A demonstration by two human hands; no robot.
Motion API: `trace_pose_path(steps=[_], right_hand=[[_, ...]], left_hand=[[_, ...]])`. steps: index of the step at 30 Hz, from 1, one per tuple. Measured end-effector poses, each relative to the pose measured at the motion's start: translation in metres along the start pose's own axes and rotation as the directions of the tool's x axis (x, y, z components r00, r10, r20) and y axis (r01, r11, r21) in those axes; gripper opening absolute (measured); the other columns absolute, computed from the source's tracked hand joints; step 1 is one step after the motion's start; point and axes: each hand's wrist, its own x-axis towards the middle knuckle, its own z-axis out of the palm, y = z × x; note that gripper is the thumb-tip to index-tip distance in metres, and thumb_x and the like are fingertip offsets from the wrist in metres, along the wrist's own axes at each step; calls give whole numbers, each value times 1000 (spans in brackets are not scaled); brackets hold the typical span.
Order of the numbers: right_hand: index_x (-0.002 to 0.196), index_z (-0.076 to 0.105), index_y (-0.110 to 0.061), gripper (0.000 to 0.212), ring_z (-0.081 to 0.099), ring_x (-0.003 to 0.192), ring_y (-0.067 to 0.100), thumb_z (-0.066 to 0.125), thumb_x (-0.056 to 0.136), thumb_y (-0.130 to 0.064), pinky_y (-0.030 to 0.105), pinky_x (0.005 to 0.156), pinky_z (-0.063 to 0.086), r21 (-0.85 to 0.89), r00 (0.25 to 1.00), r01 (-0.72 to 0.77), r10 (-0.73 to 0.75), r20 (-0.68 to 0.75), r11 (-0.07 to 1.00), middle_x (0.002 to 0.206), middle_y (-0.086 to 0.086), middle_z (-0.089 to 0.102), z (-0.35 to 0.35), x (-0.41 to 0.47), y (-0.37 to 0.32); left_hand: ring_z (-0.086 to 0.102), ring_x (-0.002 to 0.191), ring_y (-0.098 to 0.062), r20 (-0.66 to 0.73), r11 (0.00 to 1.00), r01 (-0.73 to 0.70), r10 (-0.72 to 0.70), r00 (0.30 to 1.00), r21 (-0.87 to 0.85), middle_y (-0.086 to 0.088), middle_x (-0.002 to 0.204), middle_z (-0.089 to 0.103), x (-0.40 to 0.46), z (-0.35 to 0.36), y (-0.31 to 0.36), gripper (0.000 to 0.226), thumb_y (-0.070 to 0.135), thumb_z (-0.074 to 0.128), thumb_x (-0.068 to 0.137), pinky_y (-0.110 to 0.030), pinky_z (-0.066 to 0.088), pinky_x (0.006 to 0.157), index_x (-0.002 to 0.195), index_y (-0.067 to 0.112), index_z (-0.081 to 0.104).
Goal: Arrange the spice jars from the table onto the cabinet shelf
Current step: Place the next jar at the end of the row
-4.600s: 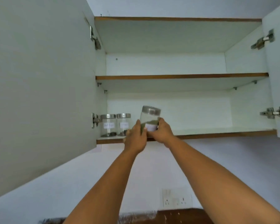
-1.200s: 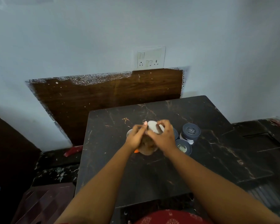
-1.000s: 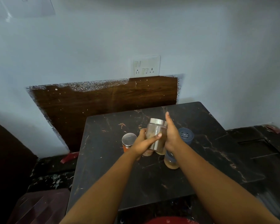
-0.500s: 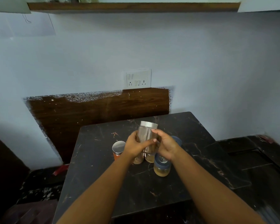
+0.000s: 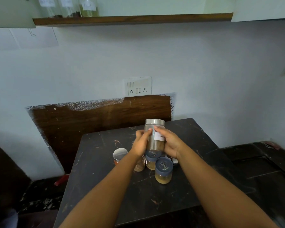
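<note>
Steel-lidded spice jar is held upright, clear of the worktop, between both hands: left hand and right hand each curl their fingers round opposite sides, probably to steady the glass for the lift to the cabinet shelf, where three labelled jars already stand at the left. Four or so jars remain below; the blue-lidded jar nearest. The held jar's label is partly covered and unreadable. Shelf jars are cut off at the top edge.
</note>
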Motion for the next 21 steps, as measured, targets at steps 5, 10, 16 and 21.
trace_pose_path(steps=[5,10,16,21], right_hand=[[122,61,-14,37,59,117,33,49,96,-37,51,102,45,80,998,-57,57,-1,995,121,18,66,-11,2,-2],[127,58,-19,49,63,113,32,69,83,-38,51,98,49,23,999,-35,36,-12,999,118,15,68,-14,5,-3],[128,58,-16,57,63,114,34,73,79,-40,55,102,44,36,1000,-13,13,-12,999,118,16,68,-12,9,-3],[130,58,-16,54,58,120,35,61,87,-47,55,106,40,126,998,-24,16,67,992,126,18,63,-13,8,-6]], left_hand=[[63,107,-21,-23,996,17,-15,1000,83,-10,126,59,1,5,10,61,64,45,90,-38,56,86,129,18,51],[65,108,-26,32,987,71,-67,997,-144,-11,120,67,8,1,9,51,52,50,94,-39,56,85,132,17,52],[67,106,-26,59,976,103,-93,994,-191,-12,118,68,10,8,11,51,55,45,95,-36,57,77,130,20,55],[67,102,-25,27,960,102,-98,995,-260,-13,116,68,12,6,12,49,50,44,97,-35,56,73,128,14,55]])
